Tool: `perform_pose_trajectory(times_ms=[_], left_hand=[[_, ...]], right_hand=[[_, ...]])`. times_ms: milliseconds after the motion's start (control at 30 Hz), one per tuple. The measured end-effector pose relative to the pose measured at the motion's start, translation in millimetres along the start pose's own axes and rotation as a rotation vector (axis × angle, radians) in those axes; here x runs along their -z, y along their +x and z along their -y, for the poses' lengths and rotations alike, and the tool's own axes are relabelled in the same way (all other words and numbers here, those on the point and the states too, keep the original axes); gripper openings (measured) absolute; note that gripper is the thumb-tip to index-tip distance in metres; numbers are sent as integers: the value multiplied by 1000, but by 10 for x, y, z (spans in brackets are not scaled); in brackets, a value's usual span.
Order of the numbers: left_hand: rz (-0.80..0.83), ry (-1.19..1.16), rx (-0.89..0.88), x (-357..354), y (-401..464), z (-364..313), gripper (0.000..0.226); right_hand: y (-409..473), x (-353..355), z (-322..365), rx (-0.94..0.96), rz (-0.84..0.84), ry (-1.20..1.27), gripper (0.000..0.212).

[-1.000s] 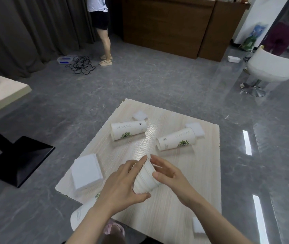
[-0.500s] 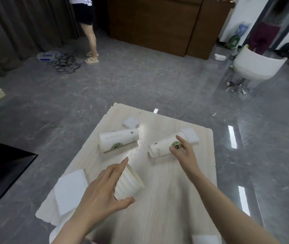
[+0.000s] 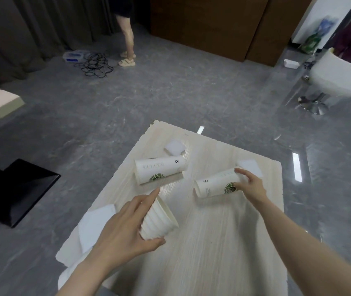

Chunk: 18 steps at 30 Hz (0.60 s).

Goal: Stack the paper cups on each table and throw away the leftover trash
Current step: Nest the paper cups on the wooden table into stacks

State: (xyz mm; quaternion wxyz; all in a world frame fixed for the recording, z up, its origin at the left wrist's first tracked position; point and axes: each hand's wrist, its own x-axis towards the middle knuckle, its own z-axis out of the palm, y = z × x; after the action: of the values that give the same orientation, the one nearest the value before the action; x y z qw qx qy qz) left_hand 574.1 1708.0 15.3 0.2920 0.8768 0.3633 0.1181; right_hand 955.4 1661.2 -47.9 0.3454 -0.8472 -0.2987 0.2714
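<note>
Right hand (image 3: pixel 250 184) has gone from just touching the near tall cup (image 3: pixel 217 184) to closing round its base end, fingers over the top and thumb under by the green logo, while that cup lies on its side on the table (image 3: pixel 223 242) with its mouth pointing left. Left hand (image 3: pixel 125 229) grips the ribbed short cup (image 3: pixel 158 221), index finger stretched along its wall and thumb tucked beneath, mouth tilted up and to the right, held just above the wood. Further back lies the second tall cup (image 3: pixel 159 170), also on its side, untouched, with a white napkin (image 3: pixel 175 147) just behind it. Another napkin (image 3: pixel 248 165) sits right behind the right hand's fingers, and a bigger one (image 3: pixel 94 226) lies at the left edge beside the left wrist. Risk from here, I'd say: these cups are light and round, so a loose hold near the base could let the tall one roll away or crumple if squeezed hard. Nesting looks awkward too, since the ribbed cup is shorter and may jam or sit crooked. A sweeping wrist could also brush that napkin off the table's far edge.
</note>
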Motion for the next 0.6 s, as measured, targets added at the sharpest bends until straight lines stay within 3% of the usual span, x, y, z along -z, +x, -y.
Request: perform_pose_trajectory(times_ms=[333, 600], left_hand=[[-16, -2, -6, -4, -19, -3, 104], [-35, 4, 3, -42, -117, -52, 105]], right_hand=[[-163, 38, -3, 49, 45, 428, 49], [-547, 102, 306, 181, 88, 559, 49]])
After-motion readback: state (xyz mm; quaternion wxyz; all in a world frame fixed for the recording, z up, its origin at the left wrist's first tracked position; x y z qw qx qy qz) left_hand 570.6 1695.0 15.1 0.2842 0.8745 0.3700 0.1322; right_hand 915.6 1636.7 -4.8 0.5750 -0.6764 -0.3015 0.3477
